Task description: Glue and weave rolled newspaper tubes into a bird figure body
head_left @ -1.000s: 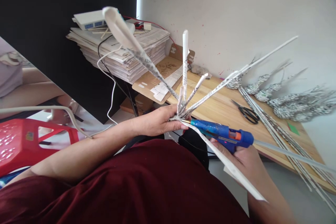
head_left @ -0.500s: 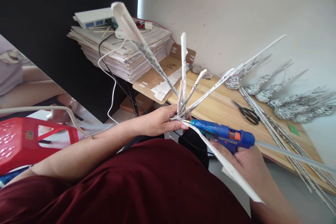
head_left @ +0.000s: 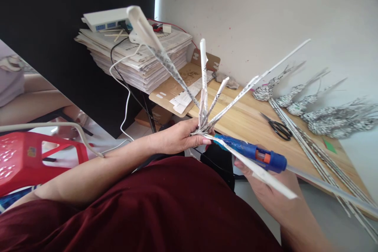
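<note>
Your left hand [head_left: 183, 136] has thumb and fingers closed on the base of the rolled-paper piece [head_left: 203, 125], held in front of you with its tubes fanning outward. Your right hand [head_left: 273, 197] is wrapped around the blue glue gun [head_left: 245, 147]; whether its tip touches the paper cannot be judged. Beyond, scissors [head_left: 273, 122] lie on the wooden table [head_left: 245, 117] beside long paper rods [head_left: 286, 122]

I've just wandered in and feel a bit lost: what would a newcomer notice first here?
Probably the blue glue gun in the right hand, pointing at the paper tubes that fan out from the left hand. Then the red stool at the left edge, and the thick newspaper stack beyond the left arm.
</note>
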Tool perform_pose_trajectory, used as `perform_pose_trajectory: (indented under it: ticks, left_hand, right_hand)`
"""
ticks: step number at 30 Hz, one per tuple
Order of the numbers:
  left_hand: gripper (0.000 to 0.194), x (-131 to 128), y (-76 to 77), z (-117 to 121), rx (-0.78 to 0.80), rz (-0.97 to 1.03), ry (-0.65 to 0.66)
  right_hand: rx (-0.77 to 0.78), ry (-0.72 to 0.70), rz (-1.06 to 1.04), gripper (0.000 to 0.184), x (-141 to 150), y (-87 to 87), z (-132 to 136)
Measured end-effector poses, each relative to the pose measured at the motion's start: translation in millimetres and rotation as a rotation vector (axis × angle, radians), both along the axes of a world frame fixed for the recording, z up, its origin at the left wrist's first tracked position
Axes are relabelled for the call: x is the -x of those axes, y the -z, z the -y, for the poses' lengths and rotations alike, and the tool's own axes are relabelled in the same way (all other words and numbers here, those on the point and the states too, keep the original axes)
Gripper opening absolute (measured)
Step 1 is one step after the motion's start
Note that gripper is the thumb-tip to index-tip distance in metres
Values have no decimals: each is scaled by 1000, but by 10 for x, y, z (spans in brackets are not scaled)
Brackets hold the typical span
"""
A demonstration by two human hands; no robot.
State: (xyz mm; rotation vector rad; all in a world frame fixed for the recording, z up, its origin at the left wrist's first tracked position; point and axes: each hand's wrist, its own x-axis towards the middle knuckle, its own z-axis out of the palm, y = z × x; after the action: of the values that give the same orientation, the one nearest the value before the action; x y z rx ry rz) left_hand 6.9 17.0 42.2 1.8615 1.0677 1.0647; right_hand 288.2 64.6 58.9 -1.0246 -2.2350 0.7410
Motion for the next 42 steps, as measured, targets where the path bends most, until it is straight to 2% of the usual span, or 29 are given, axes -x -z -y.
perform_pose_trajectory:
  ticks: [3, 6, 17, 23, 29, 32, 36, 39, 42]
  left_hand:
    - [33, -3, 8, 7, 8, -24, -28]
    - [37, -12, 19, 14, 27, -32, -60]
    - [44, -36, 79, 22, 71, 19, -229]
    - [43, -30, 132, -4, 37, 41, -159]
    - [38, -16, 129, 23, 41, 17, -120]
    - [37, -1, 128, 36, 64, 34, -125]
    - [37, 19, 143, 37, 63, 67, -157]
    - [39, 38, 167, 45, 70, 82, -186]
    - [41, 68, 194, 72, 99, 83, -225]
  right_hand:
    - [-96, -47, 64, 16, 26, -26, 9]
    - [-128, -20, 21, 21, 55, -15, 6]
    - [40, 36, -108, 22, 70, 50, 18]
    - [71, -6, -139, 19, 130, 49, 30]
    - [123, 20, -170, 22, 110, 95, 15]
    - [241, 5, -209, 26, 76, 164, -31]
    - [536, -10, -389, 29, 128, 303, -195]
    - [701, 83, -543, 36, 246, 403, -401]
    - [861, 143, -577, 45, 390, 481, -634]
